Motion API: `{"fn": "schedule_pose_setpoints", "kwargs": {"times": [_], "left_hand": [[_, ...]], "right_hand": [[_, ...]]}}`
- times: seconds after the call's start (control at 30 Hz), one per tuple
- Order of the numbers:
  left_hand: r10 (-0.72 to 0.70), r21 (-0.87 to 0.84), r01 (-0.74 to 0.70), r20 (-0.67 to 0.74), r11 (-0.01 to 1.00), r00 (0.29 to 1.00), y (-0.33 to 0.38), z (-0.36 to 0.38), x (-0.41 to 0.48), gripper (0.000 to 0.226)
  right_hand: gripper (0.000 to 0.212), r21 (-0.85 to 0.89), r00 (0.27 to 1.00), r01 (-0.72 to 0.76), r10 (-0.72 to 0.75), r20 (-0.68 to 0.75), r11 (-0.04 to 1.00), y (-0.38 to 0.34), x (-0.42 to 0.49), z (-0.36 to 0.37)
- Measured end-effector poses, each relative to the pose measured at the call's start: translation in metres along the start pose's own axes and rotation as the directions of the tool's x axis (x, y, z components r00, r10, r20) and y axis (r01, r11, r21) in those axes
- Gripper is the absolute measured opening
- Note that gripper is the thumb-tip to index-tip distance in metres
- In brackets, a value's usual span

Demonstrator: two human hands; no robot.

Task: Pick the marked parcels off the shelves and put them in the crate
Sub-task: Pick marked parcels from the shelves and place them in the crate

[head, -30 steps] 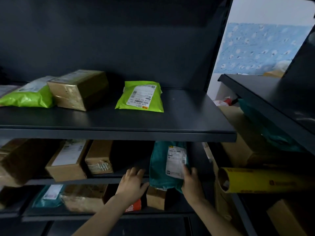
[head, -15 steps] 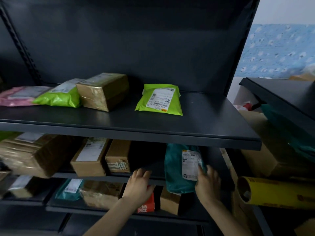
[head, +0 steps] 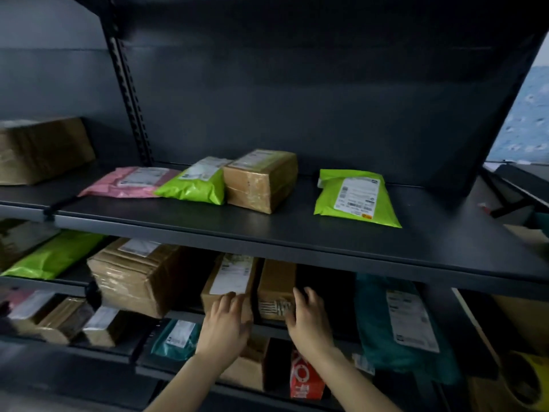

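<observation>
My left hand [head: 225, 322] lies with fingers apart on the front of a labelled cardboard box [head: 230, 278] on the middle shelf. My right hand [head: 309, 319] rests, fingers spread, against the front right corner of the small brown box [head: 276, 285] beside it. Neither hand holds anything. A teal mailer [head: 386, 322] with a white label leans upright to the right of my right hand, apart from it. On the upper shelf [head: 267, 236] lie a pink mailer [head: 130, 182], two green mailers [head: 196, 185] [head: 356, 197] and a taped brown box [head: 261, 179]. No crate is in view.
A large taped box [head: 133, 278] and a green mailer [head: 53, 254] sit left on the middle shelf. The lower shelf holds a teal mailer [head: 178, 337], a red-and-white pack [head: 306, 376] and small boxes. A big box [head: 41, 150] stands upper left. A yellow roll [head: 525, 382] lies bottom right.
My right hand let go of the teal mailer and moved left to the small brown box. My left hand rose onto the labelled box. The view swung left.
</observation>
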State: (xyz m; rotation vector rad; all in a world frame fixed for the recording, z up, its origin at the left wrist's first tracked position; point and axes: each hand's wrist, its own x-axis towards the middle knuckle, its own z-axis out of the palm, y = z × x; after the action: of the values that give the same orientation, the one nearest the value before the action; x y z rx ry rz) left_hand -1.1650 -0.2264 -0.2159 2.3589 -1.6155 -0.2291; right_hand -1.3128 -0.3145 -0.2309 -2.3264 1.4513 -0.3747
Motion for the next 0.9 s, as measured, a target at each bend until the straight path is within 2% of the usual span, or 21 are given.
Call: {"fn": "schedule_pose_setpoints", "kwargs": {"times": [0.2,0.37,0.57,0.67,0.7,0.77,0.83,0.9], "left_hand": [[0.043,0.003,-0.043,0.017,0.999,0.999,-0.045,-0.016,0.005,0.061],[0.095,-0.031,-0.093,0.037,0.995,0.995,-0.074,-0.018,0.005,0.059],[0.191,-0.091,-0.181,0.114,0.979,0.975,-0.099,-0.013,-0.005,0.056],[0.202,-0.098,-0.189,0.152,0.977,0.967,-0.098,-0.013,-0.01,0.057],[0.211,-0.098,-0.197,0.158,0.976,0.965,-0.094,-0.013,-0.011,0.057],[0.233,-0.108,-0.217,0.174,0.97,0.957,-0.084,-0.012,-0.013,0.058],[0.25,-0.113,-0.232,0.182,0.966,0.951,-0.073,-0.012,-0.016,0.058],[0.26,-0.108,-0.243,0.184,0.964,0.948,-0.064,-0.011,-0.018,0.058]], "right_hand": [[0.063,0.058,0.986,-0.169,0.168,0.015,0.984,-0.047,0.023,0.014],[0.081,-0.018,0.931,-0.354,0.35,-0.1,0.935,-0.07,0.039,0.025],[0.072,0.062,0.857,-0.482,0.485,-0.174,0.874,-0.074,0.023,0.022],[0.069,0.226,0.842,-0.466,0.507,-0.186,0.856,-0.065,-0.007,0.016],[0.065,0.333,0.827,-0.458,0.532,-0.181,0.824,-0.064,-0.017,0.014],[0.055,0.582,0.793,-0.433,0.598,-0.118,0.688,-0.063,-0.035,0.01],[0.042,0.79,0.752,-0.404,0.659,0.0,0.462,-0.061,-0.046,0.006],[0.034,0.863,0.709,-0.429,0.692,0.138,0.267,-0.055,-0.051,0.001]]}}
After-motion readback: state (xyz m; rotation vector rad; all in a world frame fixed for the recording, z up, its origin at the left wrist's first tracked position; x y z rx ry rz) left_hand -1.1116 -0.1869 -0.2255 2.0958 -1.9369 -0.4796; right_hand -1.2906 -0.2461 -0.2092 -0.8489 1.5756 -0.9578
